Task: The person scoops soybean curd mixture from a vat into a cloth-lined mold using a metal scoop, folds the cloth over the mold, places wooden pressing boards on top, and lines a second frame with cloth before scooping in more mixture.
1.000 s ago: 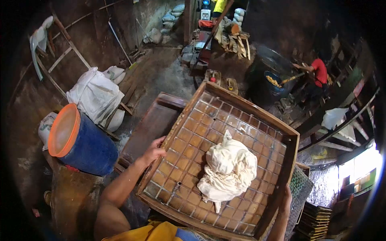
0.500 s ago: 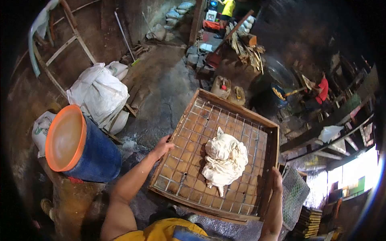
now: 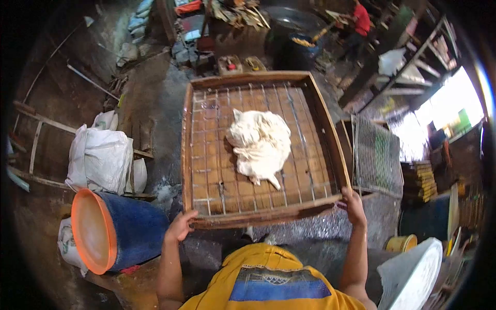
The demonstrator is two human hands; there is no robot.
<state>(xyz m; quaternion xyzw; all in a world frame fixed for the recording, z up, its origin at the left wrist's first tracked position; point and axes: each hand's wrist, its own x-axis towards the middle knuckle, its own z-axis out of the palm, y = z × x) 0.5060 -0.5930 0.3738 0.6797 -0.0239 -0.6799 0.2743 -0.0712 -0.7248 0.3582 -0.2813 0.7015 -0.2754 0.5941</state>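
A square wooden tray [image 3: 206, 220] with raised sides and a grid over its slatted bottom is held out in front of my body. On it lies a crumpled bundle of off-white cloth [image 3: 261, 144]. My left hand [image 3: 182, 226] grips the tray's near left corner, fingers partly hidden by the frame. At the near right corner, my right hand [image 3: 353, 205] is closed around the edge, its fingertips under the wood.
To the left stand an orange-rimmed blue barrel [image 3: 134, 227] and white sacks [image 3: 101, 159]. A mesh panel [image 3: 377, 155] leans at right, above a yellow bucket [image 3: 402, 243] and a white round container [image 3: 413, 279]. Farther off, a person in red [image 3: 360, 20] works beside a blue drum [image 3: 304, 51].
My view has turned to the right. The tray, tilted before, now sits squarer in front of me, and my hands hold its near corners instead of its sides. The cloth still lies on it.
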